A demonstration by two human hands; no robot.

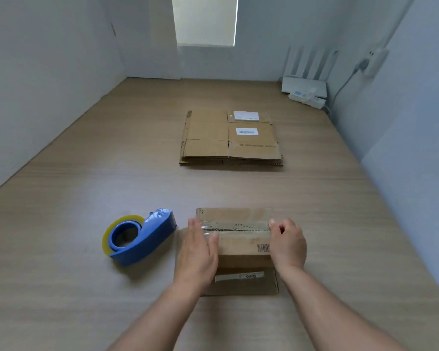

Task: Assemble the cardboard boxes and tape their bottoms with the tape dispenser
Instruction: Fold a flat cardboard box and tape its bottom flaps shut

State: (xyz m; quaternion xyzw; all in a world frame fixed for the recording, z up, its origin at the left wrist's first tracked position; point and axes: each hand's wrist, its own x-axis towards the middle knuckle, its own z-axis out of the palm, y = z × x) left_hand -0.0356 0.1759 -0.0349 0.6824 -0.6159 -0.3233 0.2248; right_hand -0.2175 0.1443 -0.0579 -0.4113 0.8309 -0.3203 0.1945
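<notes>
One box [238,243] has tape [236,227] across its seam. Left hand [198,249] presses flat, right hand [287,244] curls on the box edge. Tape dispenser [140,236] idle. Flat stack [228,138] left to do.

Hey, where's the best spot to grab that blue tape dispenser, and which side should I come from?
Grip the tape dispenser by its blue shell, coming from above with the left hand, which is nearest. It stands on edge left of the cardboard box, roll at its near-left end; the cutter points away, so probably avoid that tip.
</notes>
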